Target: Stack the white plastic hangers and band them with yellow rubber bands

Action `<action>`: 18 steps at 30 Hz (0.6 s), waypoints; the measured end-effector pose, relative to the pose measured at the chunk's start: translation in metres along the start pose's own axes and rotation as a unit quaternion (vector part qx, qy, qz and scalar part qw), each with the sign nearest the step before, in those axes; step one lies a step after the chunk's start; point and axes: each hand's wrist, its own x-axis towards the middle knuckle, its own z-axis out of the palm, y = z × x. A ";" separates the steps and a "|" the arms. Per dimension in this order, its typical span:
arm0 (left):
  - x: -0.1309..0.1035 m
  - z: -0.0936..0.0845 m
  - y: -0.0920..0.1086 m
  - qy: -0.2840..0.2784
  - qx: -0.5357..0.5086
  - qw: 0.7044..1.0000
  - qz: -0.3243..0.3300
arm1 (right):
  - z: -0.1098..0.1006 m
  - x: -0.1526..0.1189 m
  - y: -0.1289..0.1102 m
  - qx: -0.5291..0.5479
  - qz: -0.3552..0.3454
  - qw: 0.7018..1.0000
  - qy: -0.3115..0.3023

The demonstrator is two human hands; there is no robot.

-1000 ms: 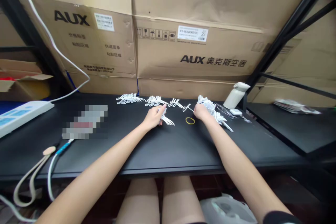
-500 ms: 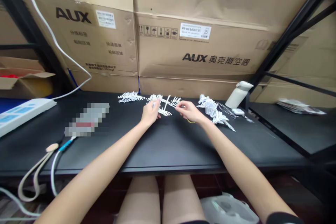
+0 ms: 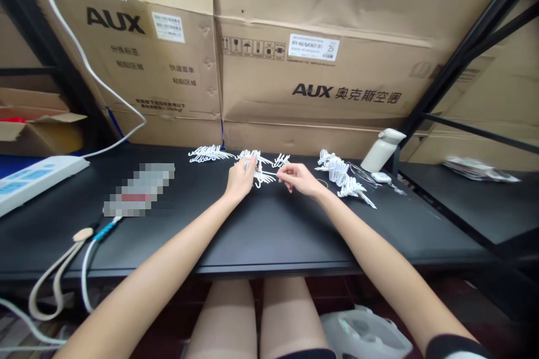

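Note:
At the middle of the black table, my left hand (image 3: 241,180) is closed round several thin white hooked pieces (image 3: 264,178) that stick out to its right. Thumb and fingers of my right hand (image 3: 298,178) pinch the end of one thin white piece just beside them. Behind the hands lie small white hooked pieces (image 3: 282,160). A bundle of similar pieces (image 3: 209,153) rests farther left, and a longer curved bundle (image 3: 342,174) is to the right. The left palm hides part of what it holds.
A white bottle (image 3: 382,150), a small white case (image 3: 381,178) and glasses stand or lie at the back right. On the left are a blurred-out device (image 3: 143,190) with a cable and strap, and a power strip (image 3: 37,179). Cardboard boxes (image 3: 261,90) line the back.
The white piece that stood upright between my hands now lies nearly level, its end at my right fingertips. My right hand has shifted slightly left.

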 end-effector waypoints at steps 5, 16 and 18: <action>-0.001 0.001 0.002 -0.031 -0.063 0.997 -0.024 | 0.002 0.002 0.010 -0.018 -0.018 1.000 -0.006; 0.000 0.003 -0.004 -0.030 -0.070 0.995 -0.062 | 0.012 -0.002 0.010 -0.105 -0.072 0.991 0.041; 0.000 0.004 -0.003 -0.024 -0.063 0.996 -0.066 | 0.012 -0.003 0.010 -0.138 -0.096 0.983 0.071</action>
